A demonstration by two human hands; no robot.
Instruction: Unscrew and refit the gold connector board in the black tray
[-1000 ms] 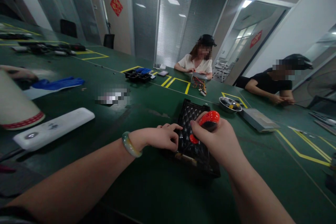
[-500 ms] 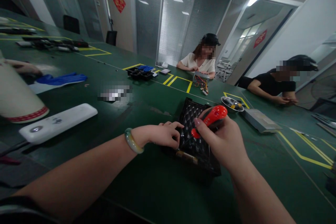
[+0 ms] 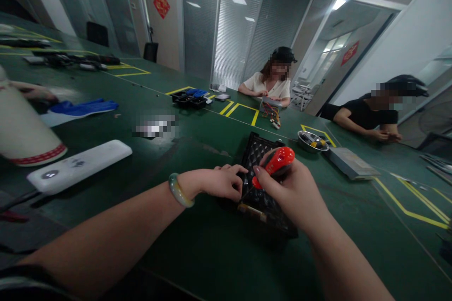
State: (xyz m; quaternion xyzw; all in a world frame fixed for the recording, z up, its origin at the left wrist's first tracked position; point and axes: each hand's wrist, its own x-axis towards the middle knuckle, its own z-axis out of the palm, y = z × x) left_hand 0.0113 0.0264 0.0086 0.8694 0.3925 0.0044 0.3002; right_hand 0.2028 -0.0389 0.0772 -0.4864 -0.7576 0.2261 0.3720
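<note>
**Head view.** The left hand (image 3: 222, 183) is lying over the near-left part of a black quilted panel (image 3: 263, 162), with the fingers (image 3: 233, 181) curled down onto its surface; whether they are gripping it, I cannot tell. A jade bangle (image 3: 181, 190) is sitting on the left wrist. The right hand (image 3: 293, 193) is holding a red-and-black tool handle (image 3: 278, 162) just above the panel, fingers closed around it; the tool's tip cannot be made out. The panel is lying on a green workbench (image 3: 197, 240), between both hands, with a brass-coloured strip (image 3: 251, 212) along its near edge.

A steel bowl (image 3: 312, 141) holding small parts is sitting just beyond the right hand, beside a flat grey case (image 3: 349, 163). To the left, a white rounded bar (image 3: 77, 167) and a white cone with a red band (image 3: 26, 129) are lying near blue gloves (image 3: 83, 108). Yellow tape lines (image 3: 406, 211) are marking the bench.

Across the bench, a co-worker in a cream blouse (image 3: 266, 85) is working over a grey box with coloured wires (image 3: 271, 115). At right, a co-worker in a black shirt (image 3: 363, 115) is resting clasped hands (image 3: 388, 136) on the bench.
</note>
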